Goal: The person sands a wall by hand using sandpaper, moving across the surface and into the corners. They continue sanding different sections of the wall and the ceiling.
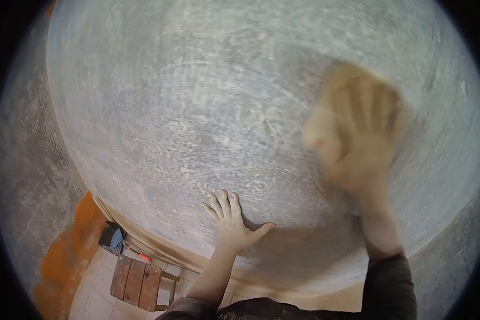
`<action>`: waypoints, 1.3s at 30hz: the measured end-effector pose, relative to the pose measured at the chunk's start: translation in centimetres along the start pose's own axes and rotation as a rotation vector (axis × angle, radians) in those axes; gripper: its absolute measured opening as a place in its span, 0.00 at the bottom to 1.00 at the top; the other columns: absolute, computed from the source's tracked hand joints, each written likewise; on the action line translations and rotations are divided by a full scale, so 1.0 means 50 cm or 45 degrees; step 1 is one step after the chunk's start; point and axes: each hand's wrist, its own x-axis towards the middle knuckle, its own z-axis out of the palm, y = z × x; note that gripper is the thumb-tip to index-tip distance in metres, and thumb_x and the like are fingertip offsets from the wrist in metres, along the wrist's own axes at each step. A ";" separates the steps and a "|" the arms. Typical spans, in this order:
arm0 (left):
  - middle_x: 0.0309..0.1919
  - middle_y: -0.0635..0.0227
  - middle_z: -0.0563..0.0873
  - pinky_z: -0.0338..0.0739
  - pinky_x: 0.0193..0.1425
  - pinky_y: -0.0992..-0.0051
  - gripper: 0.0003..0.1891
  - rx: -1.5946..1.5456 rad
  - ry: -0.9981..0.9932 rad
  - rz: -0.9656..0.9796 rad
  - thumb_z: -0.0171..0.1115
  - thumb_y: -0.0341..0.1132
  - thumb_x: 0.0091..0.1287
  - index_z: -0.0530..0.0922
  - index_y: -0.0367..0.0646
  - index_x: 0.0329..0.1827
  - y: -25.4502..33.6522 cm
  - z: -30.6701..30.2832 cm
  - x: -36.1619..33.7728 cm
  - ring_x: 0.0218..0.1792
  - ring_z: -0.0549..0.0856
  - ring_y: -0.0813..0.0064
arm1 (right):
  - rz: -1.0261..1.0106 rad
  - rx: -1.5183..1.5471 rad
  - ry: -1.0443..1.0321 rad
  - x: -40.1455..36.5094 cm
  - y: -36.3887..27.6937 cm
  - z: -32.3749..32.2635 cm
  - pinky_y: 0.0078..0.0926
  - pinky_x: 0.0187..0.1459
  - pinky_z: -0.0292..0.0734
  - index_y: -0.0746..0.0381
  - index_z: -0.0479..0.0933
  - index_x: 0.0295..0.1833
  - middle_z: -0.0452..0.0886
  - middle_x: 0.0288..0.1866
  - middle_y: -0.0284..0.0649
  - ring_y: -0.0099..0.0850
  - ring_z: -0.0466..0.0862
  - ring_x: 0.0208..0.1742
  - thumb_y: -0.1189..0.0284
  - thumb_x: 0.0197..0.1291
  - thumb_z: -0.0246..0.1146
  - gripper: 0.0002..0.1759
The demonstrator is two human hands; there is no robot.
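A large, pale grey curved surface (197,122) with swirling scratch marks fills most of the head view. My left hand (230,226) lies flat against its lower part, fingers spread and holding nothing. Higher up on the right, my right hand (360,146) is smeared by motion. Its fingers stretch over a tan pad (344,80) and press it against the grey surface. Blur hides the pad's exact kind; it could be a sanding sheet or a sponge. A darker patch shows on the surface just left of the pad.
A small wooden stool (136,282) stands on the tiled floor (98,293) at lower left. Beside it lie a dark bag-like item (112,237) and a red-handled tool (143,256). An orange patch (64,261) marks the grey wall at far left.
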 end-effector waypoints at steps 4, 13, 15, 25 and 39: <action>0.78 0.36 0.46 0.25 0.66 0.21 0.66 0.086 -0.059 0.010 0.72 0.72 0.45 0.54 0.32 0.77 -0.031 -0.042 0.025 0.76 0.37 0.23 | -0.475 0.592 -0.188 -0.132 -0.181 0.096 0.63 0.69 0.55 0.52 0.76 0.66 0.72 0.69 0.43 0.47 0.67 0.72 0.56 0.48 0.68 0.36; 0.77 0.32 0.45 0.24 0.66 0.22 0.71 0.043 -0.122 -0.020 0.74 0.73 0.41 0.47 0.35 0.78 -0.111 -0.094 0.055 0.76 0.36 0.25 | -0.070 -0.170 0.089 0.054 0.008 -0.001 0.66 0.76 0.39 0.59 0.68 0.73 0.58 0.80 0.52 0.58 0.49 0.82 0.42 0.63 0.52 0.41; 0.77 0.32 0.44 0.25 0.67 0.23 0.72 0.023 -0.091 -0.018 0.74 0.73 0.40 0.45 0.35 0.79 -0.110 -0.087 0.051 0.76 0.36 0.26 | -0.017 -0.223 0.154 0.103 -0.011 0.028 0.65 0.76 0.39 0.59 0.67 0.74 0.56 0.80 0.53 0.57 0.49 0.82 0.42 0.62 0.54 0.42; 0.74 0.24 0.41 0.24 0.67 0.24 0.73 0.004 -0.194 -0.089 0.75 0.69 0.42 0.42 0.26 0.77 -0.099 -0.090 0.049 0.75 0.32 0.23 | -0.428 0.180 -0.857 -0.125 -0.150 0.035 0.60 0.71 0.53 0.53 0.69 0.73 0.67 0.74 0.48 0.50 0.63 0.73 0.47 0.55 0.64 0.41; 0.72 0.19 0.27 0.22 0.63 0.21 0.66 -0.064 -0.126 0.106 0.68 0.61 0.55 0.31 0.33 0.79 -0.051 -0.063 0.041 0.72 0.25 0.18 | -0.241 0.346 -0.384 -0.335 -0.146 0.082 0.56 0.65 0.57 0.45 0.75 0.67 0.72 0.69 0.38 0.46 0.65 0.71 0.53 0.46 0.70 0.37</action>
